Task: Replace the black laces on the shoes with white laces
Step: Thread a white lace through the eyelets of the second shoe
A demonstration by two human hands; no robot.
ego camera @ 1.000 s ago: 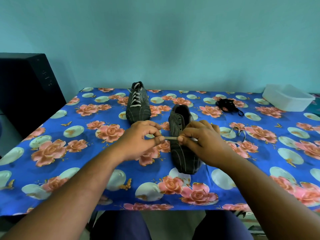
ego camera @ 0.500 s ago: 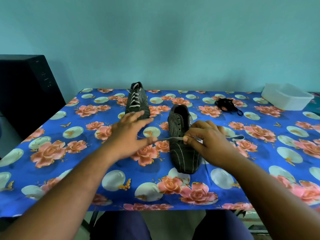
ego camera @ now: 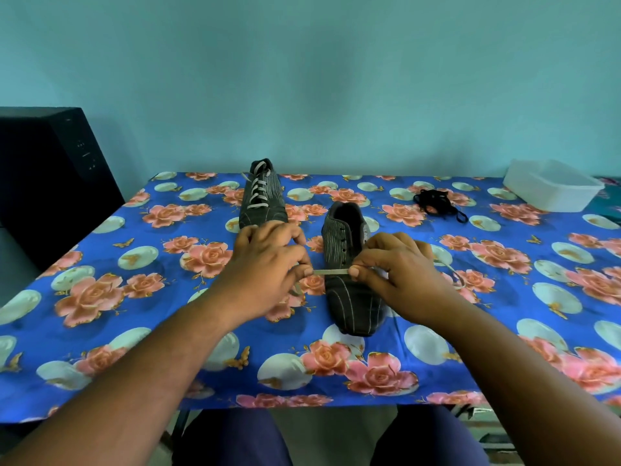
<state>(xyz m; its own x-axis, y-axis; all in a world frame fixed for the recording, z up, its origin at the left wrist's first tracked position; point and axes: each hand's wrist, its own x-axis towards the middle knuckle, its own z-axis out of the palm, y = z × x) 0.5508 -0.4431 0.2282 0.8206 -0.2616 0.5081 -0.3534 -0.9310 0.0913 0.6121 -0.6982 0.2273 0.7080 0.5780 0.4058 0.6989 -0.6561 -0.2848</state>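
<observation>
Head view, two shoes [ego camera: 349, 264], two hands [ego camera: 265, 267].

Two shoes side by side on the bench, hands at the nearer one.

Laced shoe [ego camera: 261, 196] at far centre-left on the bench [ego camera: 100, 348]; unlaced shoe [ego camera: 349, 274] just right of it and nearer, toe towards the near edge. Left hand [ego camera: 265, 270] just left of the unlaced shoe, right hand [ego camera: 400, 280] over its right side, a lace [ego camera: 331, 272] stretched between their fingers across the shoe's lower eyelets, its free end trailing right onto the bench. Bundle of laces [ego camera: 437, 203] far right of the shoes; container [ego camera: 551, 186] further right at the far corner. Cabinet [ego camera: 50, 183] left of the bench, against the wall behind.
</observation>
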